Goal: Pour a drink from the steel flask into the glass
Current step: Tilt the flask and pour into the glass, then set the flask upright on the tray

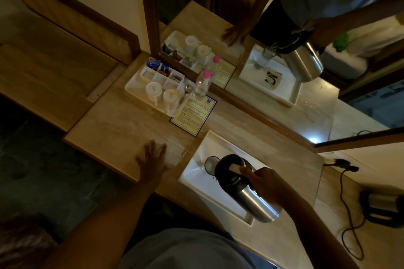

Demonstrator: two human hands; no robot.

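The steel flask [255, 201] with a black top is tilted toward the glass [210, 164], and my right hand [265, 181] grips its handle. The flask's black head hangs over the glass and hides part of it. The glass stands upright on a white tray [196, 183]. My left hand [153, 158] lies flat on the marble counter, fingers spread, left of the tray and holding nothing. The mirror behind shows the same flask tipped over the glass.
A white caddy [135, 88] with two upturned cups and tea sachets sits at the back left, beside a pink-capped water bottle [202, 85] and a printed card [193, 116]. A kettle [382, 207] and its black cord [347, 214] lie at the right.
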